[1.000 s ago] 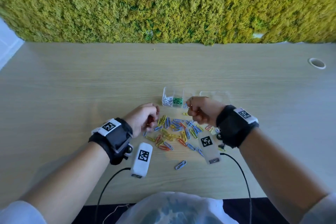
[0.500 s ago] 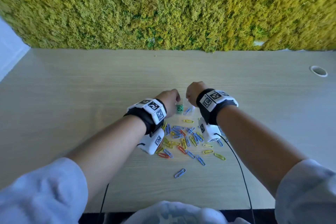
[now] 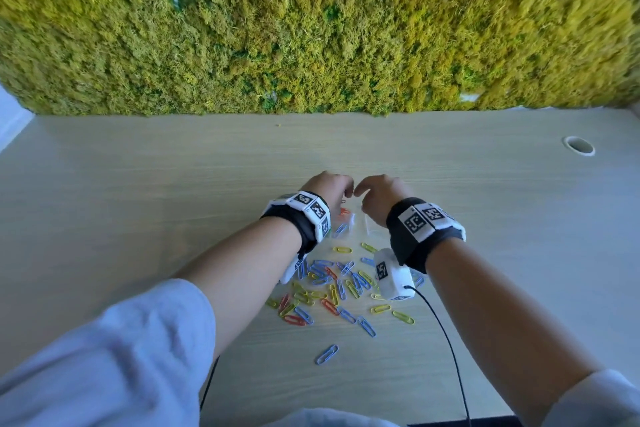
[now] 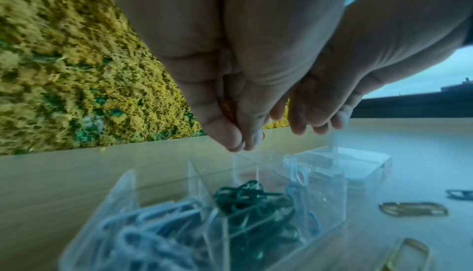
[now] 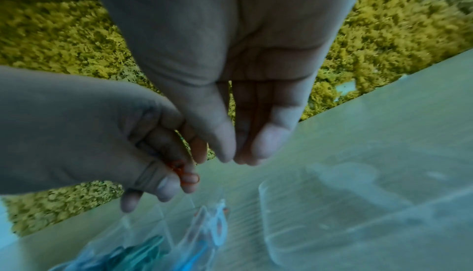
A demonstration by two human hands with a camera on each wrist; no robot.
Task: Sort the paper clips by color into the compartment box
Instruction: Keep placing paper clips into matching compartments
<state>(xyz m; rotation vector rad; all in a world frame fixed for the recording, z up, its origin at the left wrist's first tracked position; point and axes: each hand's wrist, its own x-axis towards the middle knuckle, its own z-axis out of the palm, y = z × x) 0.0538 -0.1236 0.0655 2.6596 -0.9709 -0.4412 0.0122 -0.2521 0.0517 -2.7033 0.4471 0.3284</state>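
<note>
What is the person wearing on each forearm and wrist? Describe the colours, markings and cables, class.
Both arms show pale blue sleeves pushed up near the elbows. Each wrist carries a black fabric wristband topped by a white strip printed with square black-and-white coded markers. Under each wrist hangs a white box-shaped camera unit bearing another marker, and a thin black cable trails back from it. The left hand and right hand are bare.

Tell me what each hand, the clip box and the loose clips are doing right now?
left hand: pinches red paper clips above the box.
right hand: open, holding nothing.
compartment box: open, holding white, green and blue clips.
loose clips: scattered on the table.
</note>
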